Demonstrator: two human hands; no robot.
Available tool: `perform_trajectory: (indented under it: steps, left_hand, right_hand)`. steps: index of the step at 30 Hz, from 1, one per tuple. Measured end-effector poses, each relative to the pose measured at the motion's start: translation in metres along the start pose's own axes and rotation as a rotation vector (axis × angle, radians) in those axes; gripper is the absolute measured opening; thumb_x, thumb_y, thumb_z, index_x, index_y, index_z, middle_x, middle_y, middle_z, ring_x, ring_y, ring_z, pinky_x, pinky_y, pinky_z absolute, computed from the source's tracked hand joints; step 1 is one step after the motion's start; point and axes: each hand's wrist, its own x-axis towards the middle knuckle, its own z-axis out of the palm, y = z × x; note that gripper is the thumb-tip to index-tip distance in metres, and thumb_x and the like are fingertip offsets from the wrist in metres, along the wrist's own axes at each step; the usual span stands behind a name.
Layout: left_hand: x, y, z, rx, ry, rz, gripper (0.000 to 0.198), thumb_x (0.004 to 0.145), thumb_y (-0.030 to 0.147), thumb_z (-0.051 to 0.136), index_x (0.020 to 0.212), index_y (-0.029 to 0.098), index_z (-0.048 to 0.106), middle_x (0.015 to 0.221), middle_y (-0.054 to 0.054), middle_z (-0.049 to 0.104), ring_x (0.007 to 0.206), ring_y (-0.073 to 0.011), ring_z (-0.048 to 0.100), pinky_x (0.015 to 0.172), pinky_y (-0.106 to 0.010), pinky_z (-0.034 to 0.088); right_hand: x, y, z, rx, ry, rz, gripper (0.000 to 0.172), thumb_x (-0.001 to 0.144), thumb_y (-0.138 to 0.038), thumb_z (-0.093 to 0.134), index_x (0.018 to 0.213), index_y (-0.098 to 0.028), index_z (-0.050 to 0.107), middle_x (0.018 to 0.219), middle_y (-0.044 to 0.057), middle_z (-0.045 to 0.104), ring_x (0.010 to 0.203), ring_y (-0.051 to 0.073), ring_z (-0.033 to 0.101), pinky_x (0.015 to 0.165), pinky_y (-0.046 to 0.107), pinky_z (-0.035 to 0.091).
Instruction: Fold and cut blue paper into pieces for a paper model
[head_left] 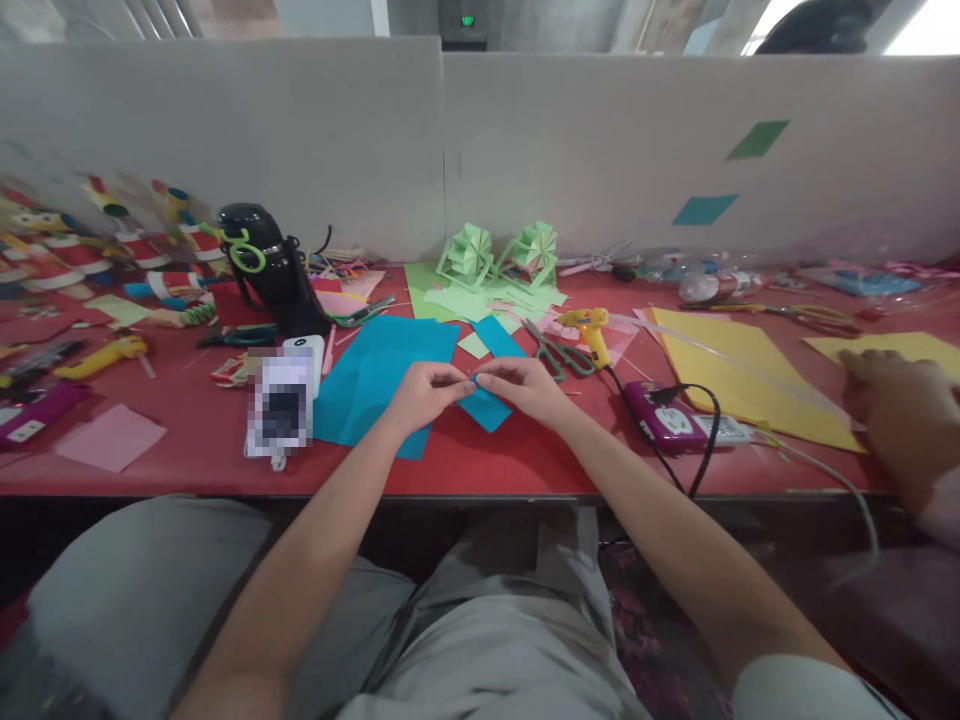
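Note:
My left hand [424,393] and my right hand [525,385] meet over the red table [525,470], fingertips pinched together on a small piece of blue paper [486,408]. A larger blue sheet [375,375] lies flat under and left of my left hand. Another blue strip [499,337] lies just beyond the hands. Scissors [555,352] and a yellow glue gun [591,330] rest right of my right hand.
A black bottle [274,265] and a phone [283,405] stand to the left. Green paper models [499,255] sit at the back. Yellow sheets [742,375] and a purple power strip [664,418] lie right, where another person's hand [896,400] rests. Colourful craft figures [97,250] crowd the far left.

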Motion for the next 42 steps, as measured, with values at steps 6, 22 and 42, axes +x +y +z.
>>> perform_trajectory:
  steps: [6,22,42]
  left_hand:
    - [0.0,-0.002,0.003,-0.025,-0.021,0.027,0.029,0.073,0.044,0.075,0.078,0.016,0.071,0.079,-0.005,0.072,0.074,-0.0178,0.064,0.068,-0.029,0.049]
    - [0.001,-0.005,0.002,-0.005,0.124,0.117,0.021,0.076,0.04,0.073,0.077,0.019,0.073,0.078,-0.004,0.074,0.074,-0.0187,0.067,0.069,-0.03,0.051]
    - [-0.002,0.003,0.006,-0.035,0.087,0.053,0.028,0.075,0.044,0.073,0.082,0.017,0.07,0.081,-0.004,0.072,0.076,-0.0184,0.064,0.069,-0.029,0.05]
  right_hand:
    - [0.002,0.008,0.002,0.008,0.027,-0.04,0.028,0.077,-0.046,0.073,0.078,-0.018,0.072,0.075,0.003,0.07,0.065,0.014,0.059,0.061,0.028,0.046]
    - [0.001,0.003,-0.004,0.014,0.225,-0.116,0.024,0.075,-0.044,0.075,0.076,-0.02,0.073,0.075,0.003,0.072,0.07,0.016,0.062,0.066,0.03,0.051]
    - [0.004,0.013,0.001,0.099,0.257,-0.05,0.03,0.071,-0.05,0.077,0.077,-0.02,0.074,0.072,0.002,0.071,0.066,0.016,0.061,0.064,0.03,0.05]
